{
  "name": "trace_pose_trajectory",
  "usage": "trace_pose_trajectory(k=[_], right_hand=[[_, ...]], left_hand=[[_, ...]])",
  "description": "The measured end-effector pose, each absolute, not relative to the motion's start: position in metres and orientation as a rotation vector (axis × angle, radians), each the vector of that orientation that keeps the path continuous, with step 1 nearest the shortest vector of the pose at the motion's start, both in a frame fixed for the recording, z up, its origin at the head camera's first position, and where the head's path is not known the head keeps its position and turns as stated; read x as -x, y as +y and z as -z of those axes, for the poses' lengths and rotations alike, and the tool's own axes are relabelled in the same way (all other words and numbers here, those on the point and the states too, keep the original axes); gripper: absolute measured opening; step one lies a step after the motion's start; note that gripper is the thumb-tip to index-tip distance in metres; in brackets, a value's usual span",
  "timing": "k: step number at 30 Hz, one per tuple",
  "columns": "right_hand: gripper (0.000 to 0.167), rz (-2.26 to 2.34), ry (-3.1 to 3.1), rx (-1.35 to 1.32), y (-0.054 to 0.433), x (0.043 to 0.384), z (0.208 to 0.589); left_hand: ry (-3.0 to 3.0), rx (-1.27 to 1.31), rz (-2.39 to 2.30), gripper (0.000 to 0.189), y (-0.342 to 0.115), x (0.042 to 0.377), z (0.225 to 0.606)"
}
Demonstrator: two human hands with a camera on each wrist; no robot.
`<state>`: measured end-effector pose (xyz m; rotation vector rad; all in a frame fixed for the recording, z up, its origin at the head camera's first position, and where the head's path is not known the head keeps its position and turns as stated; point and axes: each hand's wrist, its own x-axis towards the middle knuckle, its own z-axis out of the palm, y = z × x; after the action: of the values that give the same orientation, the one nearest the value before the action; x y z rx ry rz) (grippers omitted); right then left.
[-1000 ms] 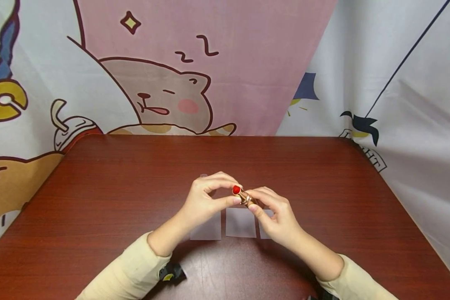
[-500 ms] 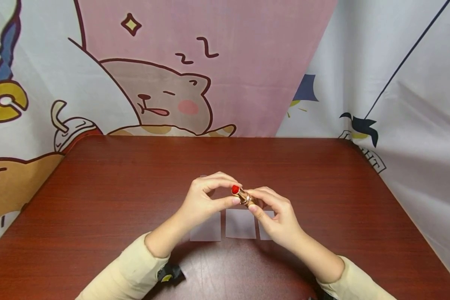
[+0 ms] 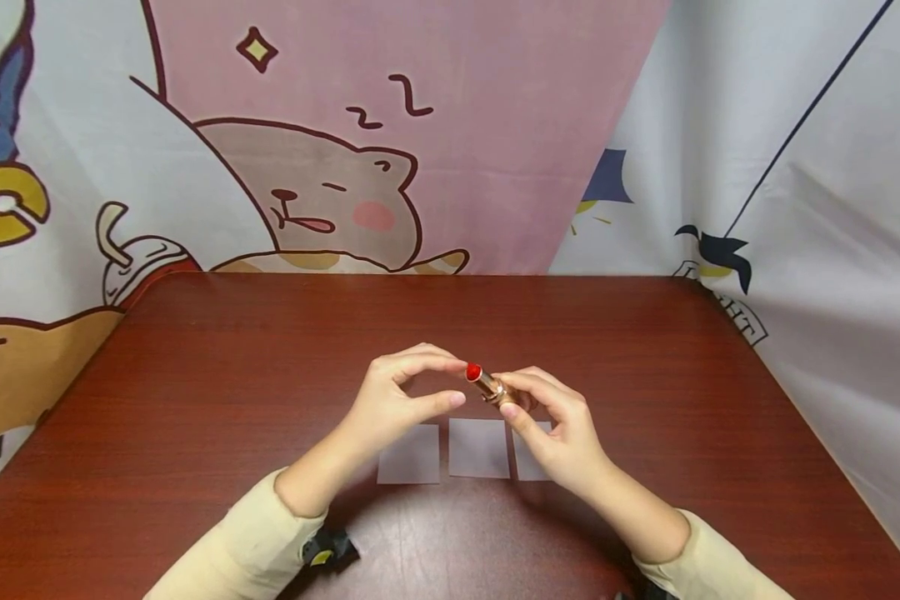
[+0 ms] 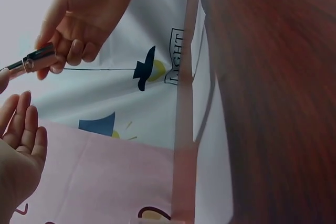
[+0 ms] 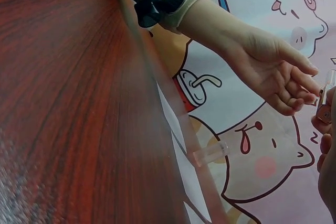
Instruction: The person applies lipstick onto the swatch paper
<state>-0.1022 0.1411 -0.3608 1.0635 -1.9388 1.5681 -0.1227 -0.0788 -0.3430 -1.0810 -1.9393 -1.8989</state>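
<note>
My right hand grips the gold base of a lipstick between thumb and fingers, above the table. The lipstick tilts up to the left, its red tip uncovered. My left hand is just left of it, thumb and forefinger spread apart, with the forefinger's tip right beside the red end. In the left wrist view the right hand holds the dark, shiny lipstick at the left edge. The right wrist view has the left hand with loosely bent fingers close to the lipstick.
Three white paper squares lie in a row on the dark red wooden table below the hands. A small clear cylinder stands beyond the papers in the right wrist view. A cartoon-printed cloth hangs behind the table.
The left hand has let go of the lipstick and moved slightly left, thumb now apart from it. The right hand keeps its grip, and more of the gold tube shows.
</note>
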Motion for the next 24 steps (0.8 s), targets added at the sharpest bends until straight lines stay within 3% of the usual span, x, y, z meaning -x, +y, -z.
trace_pose_trajectory(k=[24], right_hand=[[0.021, -1.568, -1.94, -1.025, 0.142, 0.105, 0.363]], left_hand=[[-2.308, 1.019, 1.598, 0.04, -0.128, 0.122, 0.375]])
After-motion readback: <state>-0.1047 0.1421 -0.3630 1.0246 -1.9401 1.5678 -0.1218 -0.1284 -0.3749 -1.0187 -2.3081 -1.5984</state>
